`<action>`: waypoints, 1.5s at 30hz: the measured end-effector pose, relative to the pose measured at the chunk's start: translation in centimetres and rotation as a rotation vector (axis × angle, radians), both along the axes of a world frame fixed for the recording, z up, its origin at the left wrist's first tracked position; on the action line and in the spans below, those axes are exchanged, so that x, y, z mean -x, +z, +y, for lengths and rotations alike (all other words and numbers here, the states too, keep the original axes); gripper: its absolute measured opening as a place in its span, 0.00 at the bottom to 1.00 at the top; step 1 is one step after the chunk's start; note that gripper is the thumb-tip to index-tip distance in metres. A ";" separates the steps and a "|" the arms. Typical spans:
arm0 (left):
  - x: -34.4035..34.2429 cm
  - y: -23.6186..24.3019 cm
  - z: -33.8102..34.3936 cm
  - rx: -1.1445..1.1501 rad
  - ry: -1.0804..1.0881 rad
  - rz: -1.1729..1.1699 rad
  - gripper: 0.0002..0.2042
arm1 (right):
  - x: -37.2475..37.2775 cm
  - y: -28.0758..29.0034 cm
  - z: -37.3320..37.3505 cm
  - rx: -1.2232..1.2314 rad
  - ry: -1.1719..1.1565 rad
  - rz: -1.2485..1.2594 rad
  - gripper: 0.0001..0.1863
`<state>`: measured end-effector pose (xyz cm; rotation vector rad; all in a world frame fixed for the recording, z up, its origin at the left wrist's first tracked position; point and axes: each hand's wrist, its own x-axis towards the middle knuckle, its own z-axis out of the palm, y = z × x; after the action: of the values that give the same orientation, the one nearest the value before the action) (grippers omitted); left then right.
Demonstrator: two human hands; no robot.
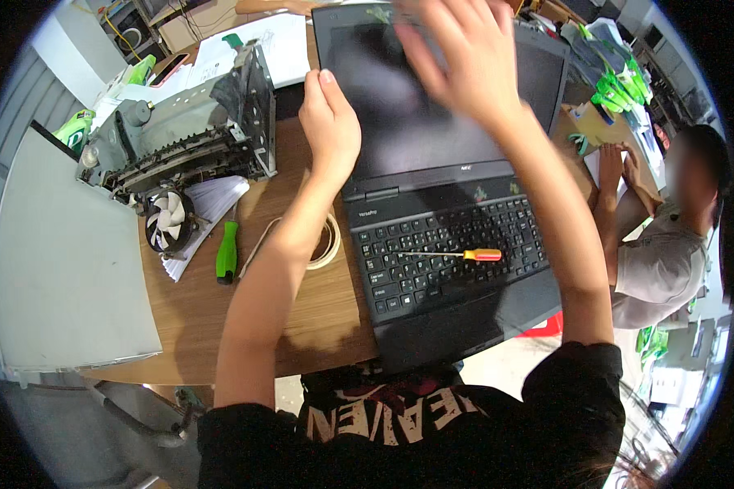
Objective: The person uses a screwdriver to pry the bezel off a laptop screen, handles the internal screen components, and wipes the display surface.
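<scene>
A black laptop (452,224) stands unfolded on the wooden table, its dark screen (383,98) raised. My left hand (330,126) is at the screen's left edge, thumb in front and fingers closed around the frame. Over the upper part of the screen is my right hand (465,61), smeared by motion, with fingers stretched and thumb apart; whether it touches the glass I cannot tell. A small screwdriver (482,255) with a red and yellow handle lies across the keyboard.
Left of the laptop lie a roll of tape (328,248), a green-handled screwdriver (227,253) and a cooling fan (169,221). Behind them stands a dismantled machine frame (187,122) beside papers (261,49). At right, another person (664,253) rests their hands on paper.
</scene>
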<state>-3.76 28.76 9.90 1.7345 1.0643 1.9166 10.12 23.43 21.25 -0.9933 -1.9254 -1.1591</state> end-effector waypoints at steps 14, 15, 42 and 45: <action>-0.5 0.5 -1.3 0.025 0.021 -0.038 0.11 | 1.9 0.7 9.3 0.169 -0.213 0.321 0.28; -0.3 0.2 -1.2 0.007 0.027 -0.013 0.11 | 1.8 0.5 9.5 0.142 -0.206 0.302 0.27; -2.7 -0.7 -1.7 -0.076 0.078 0.175 0.20 | -35.5 -10.6 -2.9 0.377 -0.482 1.342 0.34; 1.1 -0.4 -0.2 0.144 0.056 0.043 0.27 | -24.9 -15.8 0.5 0.765 0.254 2.102 0.43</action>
<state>-4.88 28.57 9.45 1.6903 1.2466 1.7935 35.00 23.97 5.46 -1.2640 -0.4690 0.8709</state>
